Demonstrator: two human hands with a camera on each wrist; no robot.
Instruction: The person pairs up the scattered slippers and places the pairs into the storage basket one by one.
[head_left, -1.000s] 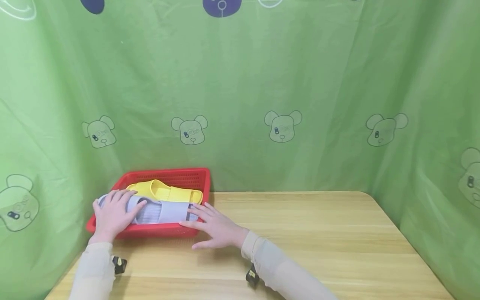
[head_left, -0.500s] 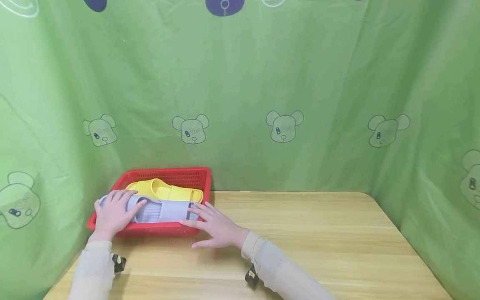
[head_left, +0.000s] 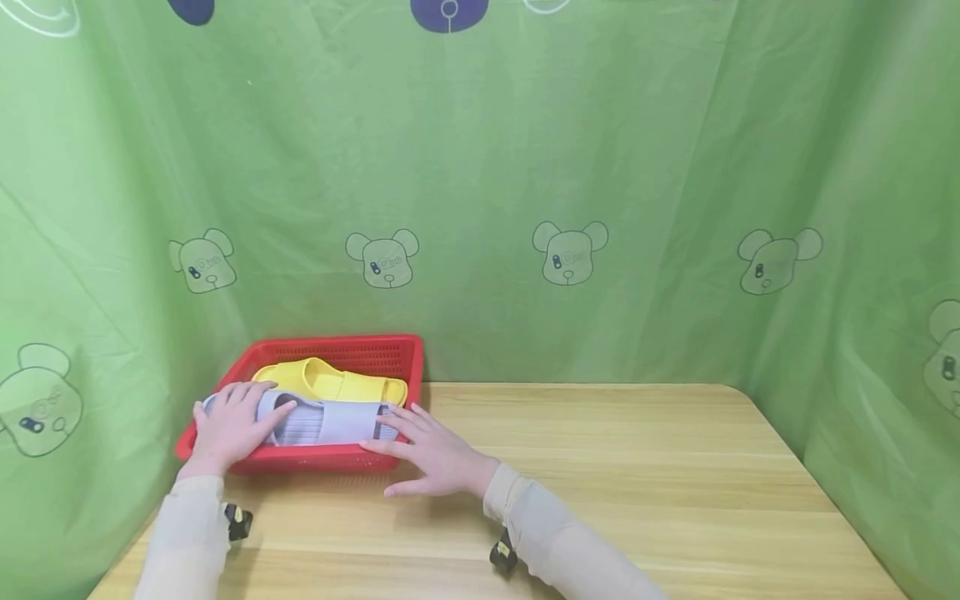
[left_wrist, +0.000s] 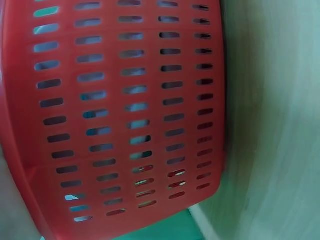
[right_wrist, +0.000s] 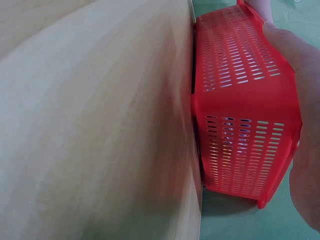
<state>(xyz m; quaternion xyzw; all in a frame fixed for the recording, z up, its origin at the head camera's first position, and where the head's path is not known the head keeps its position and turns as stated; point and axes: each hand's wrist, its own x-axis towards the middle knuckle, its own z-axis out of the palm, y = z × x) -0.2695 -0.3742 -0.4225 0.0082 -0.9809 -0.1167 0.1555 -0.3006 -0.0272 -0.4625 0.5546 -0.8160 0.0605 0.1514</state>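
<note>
A light grey slipper (head_left: 348,423) lies along the near side of a red plastic basket (head_left: 315,459), with a yellow slipper (head_left: 363,388) behind it. My left hand (head_left: 231,427) rests on the left end of the grey slipper, fingers spread and thumb along its opening. At the other end, my right hand (head_left: 438,454) reaches over the basket's near right corner. Its extended fingertips are at the slipper's right end. From the left wrist, only the slotted basket wall (left_wrist: 110,117) fills most of the view; the right wrist view has the basket's outer corner (right_wrist: 245,102).
The basket stands at the left of a wooden table (head_left: 615,475), close to the back. A green curtain (head_left: 480,167) with bear faces surrounds the table at the back and both sides. A small black device (head_left: 238,522) sits at the left wrist, another black device (head_left: 503,552) at the right.
</note>
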